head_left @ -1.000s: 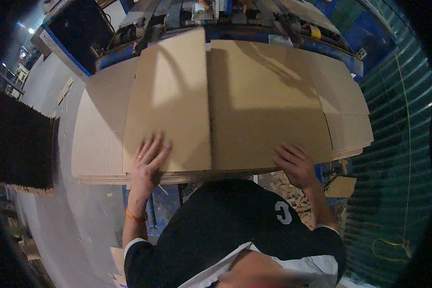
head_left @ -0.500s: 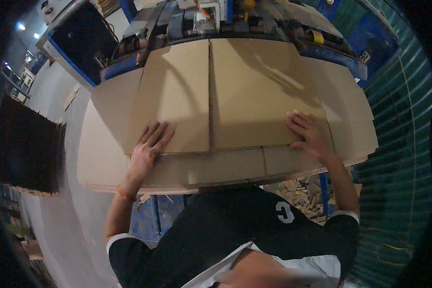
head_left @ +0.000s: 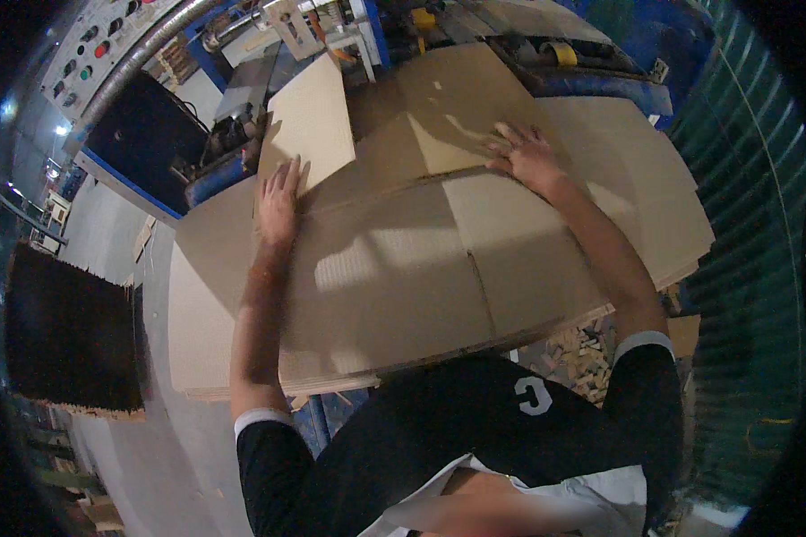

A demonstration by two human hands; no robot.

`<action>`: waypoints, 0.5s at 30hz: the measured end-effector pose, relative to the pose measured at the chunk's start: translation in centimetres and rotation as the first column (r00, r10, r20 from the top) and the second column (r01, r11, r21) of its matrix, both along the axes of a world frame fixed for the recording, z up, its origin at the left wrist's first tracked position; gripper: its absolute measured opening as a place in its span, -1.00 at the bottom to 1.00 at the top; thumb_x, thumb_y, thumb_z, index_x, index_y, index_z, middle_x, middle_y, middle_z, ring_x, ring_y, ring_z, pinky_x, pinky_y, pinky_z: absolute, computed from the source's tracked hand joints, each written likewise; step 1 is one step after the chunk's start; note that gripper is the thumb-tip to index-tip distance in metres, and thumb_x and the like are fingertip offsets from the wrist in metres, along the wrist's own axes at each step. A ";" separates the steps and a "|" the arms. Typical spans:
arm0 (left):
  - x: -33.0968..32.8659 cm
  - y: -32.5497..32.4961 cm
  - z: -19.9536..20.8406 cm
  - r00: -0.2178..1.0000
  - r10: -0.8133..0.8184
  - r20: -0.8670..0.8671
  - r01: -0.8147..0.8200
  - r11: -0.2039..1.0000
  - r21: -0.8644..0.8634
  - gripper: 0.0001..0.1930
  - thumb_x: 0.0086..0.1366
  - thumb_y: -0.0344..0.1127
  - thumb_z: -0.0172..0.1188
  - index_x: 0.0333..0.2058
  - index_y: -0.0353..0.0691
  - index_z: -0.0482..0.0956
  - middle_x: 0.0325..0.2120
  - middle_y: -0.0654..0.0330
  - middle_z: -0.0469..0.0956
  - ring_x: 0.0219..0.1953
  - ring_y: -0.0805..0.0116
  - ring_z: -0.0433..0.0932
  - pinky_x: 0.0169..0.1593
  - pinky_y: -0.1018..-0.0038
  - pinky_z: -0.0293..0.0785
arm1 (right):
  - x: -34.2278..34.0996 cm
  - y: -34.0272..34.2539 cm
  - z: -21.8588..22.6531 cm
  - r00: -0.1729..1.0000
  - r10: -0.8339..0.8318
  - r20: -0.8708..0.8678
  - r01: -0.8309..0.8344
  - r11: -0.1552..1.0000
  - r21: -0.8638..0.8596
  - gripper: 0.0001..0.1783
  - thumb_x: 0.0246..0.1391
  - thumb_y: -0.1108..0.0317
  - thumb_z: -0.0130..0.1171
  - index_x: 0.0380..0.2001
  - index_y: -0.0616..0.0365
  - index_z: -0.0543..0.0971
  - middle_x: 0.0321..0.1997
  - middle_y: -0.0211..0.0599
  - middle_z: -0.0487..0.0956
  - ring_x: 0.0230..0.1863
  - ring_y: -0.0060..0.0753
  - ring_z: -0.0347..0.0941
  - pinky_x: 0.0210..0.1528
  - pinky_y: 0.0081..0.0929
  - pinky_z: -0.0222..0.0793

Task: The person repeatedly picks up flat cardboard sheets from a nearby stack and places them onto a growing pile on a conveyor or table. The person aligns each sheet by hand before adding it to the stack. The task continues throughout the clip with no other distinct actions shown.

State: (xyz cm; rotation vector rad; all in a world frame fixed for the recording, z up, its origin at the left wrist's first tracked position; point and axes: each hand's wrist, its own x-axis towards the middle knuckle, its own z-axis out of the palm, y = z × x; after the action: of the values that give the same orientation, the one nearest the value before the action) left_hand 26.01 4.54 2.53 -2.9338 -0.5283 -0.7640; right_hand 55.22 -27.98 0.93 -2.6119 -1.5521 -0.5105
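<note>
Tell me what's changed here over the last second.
The folded cardboard has slid forward toward the machine, the left hand and right hand moving with it, baring more of the stack beneath. The cardboard's left flap now appears tilted up. Nothing new was visibly grasped. Both hands are still on the folded cardboard, the stack still underneath.

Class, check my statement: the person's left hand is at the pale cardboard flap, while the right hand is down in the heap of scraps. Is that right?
Not quite: the head view shows the right hand on the brown cardboard, not in the scraps. The left hand is at the pale flap.
</note>
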 end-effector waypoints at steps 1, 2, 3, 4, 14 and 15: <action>0.7 -0.1 -0.1 0.991 0.129 -0.041 -0.127 0.991 0.034 -0.33 0.14 -0.39 0.10 0.23 -0.07 0.08 0.15 0.05 0.22 0.23 0.09 0.12 0.24 0.09 0.00 | -0.7 0.6 -0.2 0.997 -0.066 0.050 0.066 0.998 0.000 -0.51 0.07 -0.05 -0.04 0.07 -0.22 0.41 0.31 -0.39 0.11 0.25 -0.16 0.10 0.17 -0.12 0.14; 1.2 -0.3 -0.1 0.976 0.218 0.000 -0.218 0.975 0.040 -0.31 0.12 -0.38 0.13 0.23 -0.10 0.07 0.15 0.04 0.22 0.23 0.08 0.12 0.23 0.07 0.00 | -1.4 1.3 -0.1 0.992 -0.094 0.087 0.095 0.995 -0.003 -0.54 0.09 0.01 -0.05 0.07 -0.22 0.41 0.30 -0.38 0.12 0.24 -0.16 0.11 0.17 -0.12 0.13; 1.7 -0.6 -0.1 0.944 0.328 0.025 -0.329 0.944 0.020 -0.29 0.11 -0.37 0.15 0.23 -0.13 0.07 0.15 0.04 0.22 0.24 0.07 0.11 0.23 0.05 0.00 | -2.1 2.0 0.1 0.985 -0.126 0.115 0.128 0.992 -0.005 -0.56 0.11 0.07 -0.06 0.07 -0.23 0.40 0.29 -0.37 0.14 0.24 -0.15 0.13 0.18 -0.11 0.12; 2.0 -1.0 0.0 0.892 0.451 -0.023 -0.451 0.891 -0.041 -0.27 0.09 -0.36 0.18 0.23 -0.17 0.06 0.15 0.03 0.21 0.24 0.07 0.10 0.23 0.03 0.00 | -2.9 2.6 0.5 0.974 -0.181 0.134 0.189 0.981 -0.048 -0.59 0.12 0.13 -0.07 0.07 -0.23 0.40 0.28 -0.36 0.16 0.23 -0.15 0.14 0.18 -0.11 0.11; -23.2 -3.9 -2.9 0.694 0.533 0.484 -0.332 0.833 -0.442 -0.32 0.22 -0.14 0.11 0.21 -0.32 0.05 0.17 -0.03 0.17 0.19 0.10 0.19 0.23 0.23 0.06 | -7.5 -16.3 0.8 0.854 -0.495 -0.159 0.517 0.776 0.362 -0.46 0.03 0.02 0.05 0.06 0.02 0.38 0.16 -0.06 0.33 0.16 0.03 0.23 0.19 -0.14 0.11; -26.3 -3.7 -3.8 0.610 0.679 0.409 -0.556 0.734 -0.390 -0.32 0.22 -0.13 0.10 0.21 -0.29 0.05 0.18 -0.03 0.16 0.19 0.09 0.19 0.22 0.21 0.07 | -7.9 -19.2 0.1 0.753 -0.648 -0.112 0.620 0.641 0.452 -0.45 0.04 0.00 0.04 0.06 0.04 0.38 0.14 -0.02 0.34 0.16 0.05 0.23 0.20 -0.13 0.09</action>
State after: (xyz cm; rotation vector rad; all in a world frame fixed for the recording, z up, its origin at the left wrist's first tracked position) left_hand -0.33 0.84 -1.23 -2.3344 -1.6757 -1.4534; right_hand 47.30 -47.19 1.04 -2.6664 -0.3456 -0.8759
